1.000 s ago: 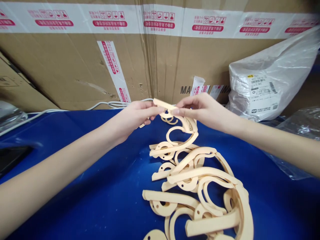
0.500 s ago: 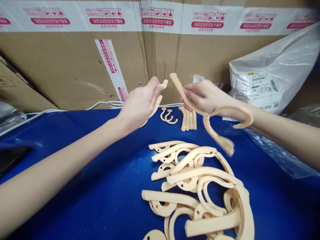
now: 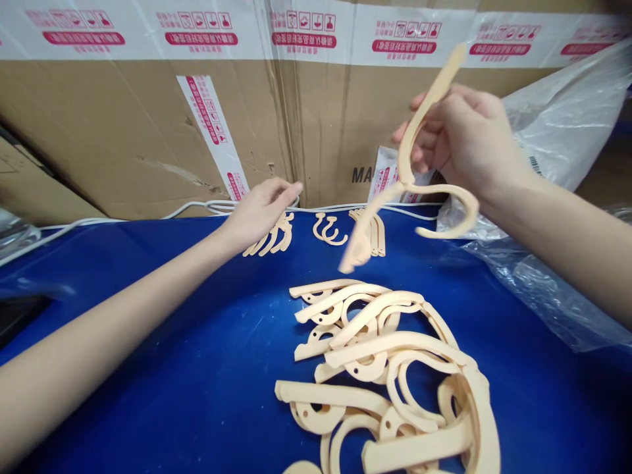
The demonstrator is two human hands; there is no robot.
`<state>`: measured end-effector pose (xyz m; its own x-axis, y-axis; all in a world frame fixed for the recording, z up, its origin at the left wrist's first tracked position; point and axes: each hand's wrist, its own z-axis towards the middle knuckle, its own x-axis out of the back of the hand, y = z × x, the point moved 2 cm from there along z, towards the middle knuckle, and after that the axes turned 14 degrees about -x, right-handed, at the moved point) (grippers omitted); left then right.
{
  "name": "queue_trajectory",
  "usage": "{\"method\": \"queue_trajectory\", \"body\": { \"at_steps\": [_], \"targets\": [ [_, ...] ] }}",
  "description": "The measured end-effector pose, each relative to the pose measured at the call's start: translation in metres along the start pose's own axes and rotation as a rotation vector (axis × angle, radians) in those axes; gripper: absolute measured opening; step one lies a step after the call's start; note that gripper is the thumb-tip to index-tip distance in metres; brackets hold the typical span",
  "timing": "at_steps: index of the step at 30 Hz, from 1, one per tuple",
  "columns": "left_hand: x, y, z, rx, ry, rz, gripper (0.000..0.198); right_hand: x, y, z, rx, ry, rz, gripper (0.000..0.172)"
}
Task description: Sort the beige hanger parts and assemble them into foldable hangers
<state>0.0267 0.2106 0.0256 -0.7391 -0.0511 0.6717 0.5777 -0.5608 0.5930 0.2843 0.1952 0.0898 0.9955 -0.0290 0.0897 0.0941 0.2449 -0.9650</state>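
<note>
Beige against brown cardboard, a hanger (image 3: 406, 168) lifted above the far part of a blue desk (image 3: 187, 375). Gripped by its upper arm in the right hand (image 3: 467, 135), fingers bent around, fingertips showing at left. Below the joint, a hook curled out to the right near the wrist, open end facing left; a second arm slanting down to the left, slightly blurred, lower end in front of the desk's far side.

Well apart from the hanger, the left hand (image 3: 264, 207), thumb stretched out and fingers partly bent, just above a row of slim pieces (image 3: 286, 235); fingertips hidden, so impossible to tell whether touching or holding any.

Between the hands on the desk, two small hooks (image 3: 326, 228), and to their right a row of arms (image 3: 379, 236), partly behind the raised hanger.

Closer to the camera, a pile of hangers (image 3: 405, 340), overlapping, cut off by the bottom edge.

Along the back, a white cable (image 3: 220, 207) at the foot of a carton (image 3: 326, 118) crossed by white tape (image 3: 351, 33) with red print. At right, behind the forearm, a whitish bag (image 3: 567, 118), with clear film (image 3: 557, 299) lower down.
</note>
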Motion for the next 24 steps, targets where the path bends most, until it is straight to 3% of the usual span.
{"method": "queue_trajectory", "body": {
  "at_steps": [2,3,5,7,11,14,17,21,24],
  "targets": [
    [-0.011,0.019,-0.002,0.013,-0.123,-0.251,0.070,0.000,-0.001,0.002,0.048,0.061,0.079,0.010],
    [-0.017,0.029,-0.003,0.041,-0.202,-0.483,0.067,-0.001,0.000,0.002,0.059,0.076,0.093,0.012],
    [-0.022,0.044,-0.006,0.078,-0.235,-0.794,0.042,-0.002,0.004,0.000,0.085,0.074,0.055,0.018],
    [-0.022,0.051,-0.009,0.128,-0.171,-0.952,0.014,-0.003,0.010,-0.004,0.127,0.062,-0.061,0.022],
    [-0.015,0.054,-0.015,0.240,-0.062,-1.044,0.026,-0.002,0.019,-0.014,0.220,0.060,-0.417,0.015],
    [-0.013,0.059,-0.019,0.266,-0.144,-1.045,0.038,-0.006,0.022,-0.019,0.284,0.056,-0.854,0.027],
    [-0.014,0.067,-0.022,0.272,-0.237,-1.013,0.051,-0.016,0.025,-0.025,0.327,0.071,-1.273,0.022],
    [-0.021,0.071,-0.022,0.343,-0.224,-1.103,0.015,-0.026,0.028,-0.033,0.355,0.108,-1.452,0.033],
    [-0.026,0.070,-0.021,0.391,-0.254,-1.152,0.016,-0.029,0.029,-0.040,0.390,0.092,-1.456,0.035]
  ]
}}
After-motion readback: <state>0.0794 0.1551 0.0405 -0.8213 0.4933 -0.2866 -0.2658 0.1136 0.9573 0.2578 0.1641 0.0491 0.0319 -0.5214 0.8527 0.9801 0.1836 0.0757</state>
